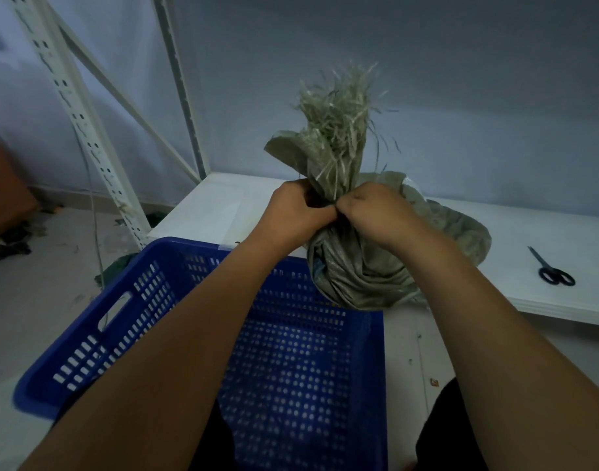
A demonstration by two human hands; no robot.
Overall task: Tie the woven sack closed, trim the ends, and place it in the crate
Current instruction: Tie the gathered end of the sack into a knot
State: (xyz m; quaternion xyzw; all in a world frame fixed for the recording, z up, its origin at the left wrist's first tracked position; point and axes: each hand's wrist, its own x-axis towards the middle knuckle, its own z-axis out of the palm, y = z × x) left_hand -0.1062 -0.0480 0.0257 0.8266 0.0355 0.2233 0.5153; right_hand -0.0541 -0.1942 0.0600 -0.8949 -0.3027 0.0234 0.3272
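A grey-green woven sack (362,270) stands on the front edge of a low white platform (515,232), its bottom overhanging the far right corner of a blue perforated crate (118,321). The sack's neck is bunched, and a frayed tuft of loose strands (339,113) sticks up above it. My left hand (296,209) and my right hand (373,212) both grip the gathered neck from either side, knuckles nearly touching. Any tie or string at the neck is hidden by my fingers. The crate holds nothing visible.
Black-handled scissors (551,268) lie on the platform to the right of the sack. A white slotted shelving frame (84,120) stands at the left with debris on the floor around its foot. My dark-clothed knees (451,433) flank the crate's near side.
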